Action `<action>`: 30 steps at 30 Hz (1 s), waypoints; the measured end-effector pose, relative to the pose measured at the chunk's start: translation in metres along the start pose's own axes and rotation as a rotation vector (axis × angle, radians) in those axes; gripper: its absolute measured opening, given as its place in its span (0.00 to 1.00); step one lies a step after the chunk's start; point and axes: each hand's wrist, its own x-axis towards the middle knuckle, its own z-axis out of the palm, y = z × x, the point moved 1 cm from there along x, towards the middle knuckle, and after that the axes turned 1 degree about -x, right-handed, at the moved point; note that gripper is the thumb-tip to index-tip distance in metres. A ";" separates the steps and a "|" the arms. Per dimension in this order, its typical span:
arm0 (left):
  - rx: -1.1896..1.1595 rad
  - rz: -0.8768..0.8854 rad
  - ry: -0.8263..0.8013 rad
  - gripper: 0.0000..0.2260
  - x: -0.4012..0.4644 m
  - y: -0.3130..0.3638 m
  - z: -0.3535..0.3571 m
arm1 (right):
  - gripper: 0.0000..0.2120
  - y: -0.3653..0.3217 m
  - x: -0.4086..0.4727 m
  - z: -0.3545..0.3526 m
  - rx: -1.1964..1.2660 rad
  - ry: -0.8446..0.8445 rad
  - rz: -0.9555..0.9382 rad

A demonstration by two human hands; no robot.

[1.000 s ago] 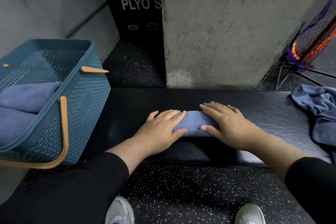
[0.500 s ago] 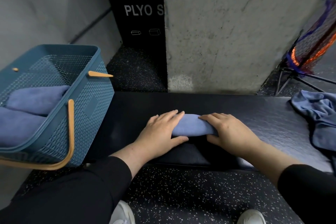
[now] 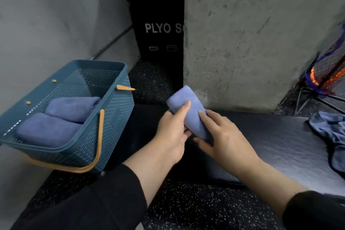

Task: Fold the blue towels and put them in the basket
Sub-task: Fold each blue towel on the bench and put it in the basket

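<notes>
A rolled blue towel (image 3: 188, 110) is lifted off the black bench (image 3: 270, 140), tilted with one end up. My left hand (image 3: 171, 132) grips its left side, fingers curled round it. My right hand (image 3: 222, 136) holds its lower right end with the fingers over it. The teal basket (image 3: 112, 117) with orange handles stands to the left, and two rolled blue towels (image 3: 61, 117) lie inside it. An unfolded blue towel (image 3: 330, 130) lies crumpled at the bench's right end.
A concrete pillar (image 3: 252, 43) rises right behind the bench. A black plyo box (image 3: 158, 30) stands behind, between wall and pillar. An orange and blue net on a black stand (image 3: 324, 74) is at the far right. The floor is speckled rubber.
Both hands have gone from pressing the rolled towel on the bench to gripping it and lifting it up and toward the left. The camera view has tilted upward.
</notes>
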 end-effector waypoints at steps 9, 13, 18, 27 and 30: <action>0.025 0.125 0.016 0.14 -0.030 0.069 -0.030 | 0.36 -0.058 0.040 -0.054 0.982 -0.212 0.429; 0.117 0.311 0.091 0.14 -0.053 0.091 -0.043 | 0.24 -0.091 0.055 -0.077 1.003 -0.289 0.378; 0.471 0.573 0.203 0.14 -0.080 0.135 -0.075 | 0.09 -0.136 0.086 -0.102 0.897 -0.388 0.237; 1.016 0.928 0.733 0.09 -0.061 0.200 -0.220 | 0.07 -0.209 0.227 -0.100 0.402 -0.304 0.013; 1.168 0.891 0.777 0.12 -0.049 0.202 -0.256 | 0.10 -0.230 0.279 -0.070 0.169 -0.359 -0.076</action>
